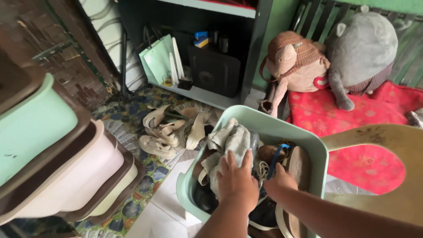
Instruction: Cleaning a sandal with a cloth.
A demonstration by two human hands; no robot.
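A mint green plastic bin [282,128] stands in front of me, filled with shoes, sandals and a grey cloth [229,140]. My left hand [236,180] lies palm down on the grey cloth inside the bin, fingers spread. My right hand [279,181] reaches into the bin beside it, among the shoes near a blue strap [277,156]; its fingers are hidden, so I cannot tell whether they hold anything.
Stacked green, pink and cream drawers [57,163] stand at the left. Beige sandals [169,130] lie on the patterned floor. A dark shelf [211,57] holds bags. Two plush toys [330,57] sit on a red mat [365,132]. A tan chair back [387,141] is at the right.
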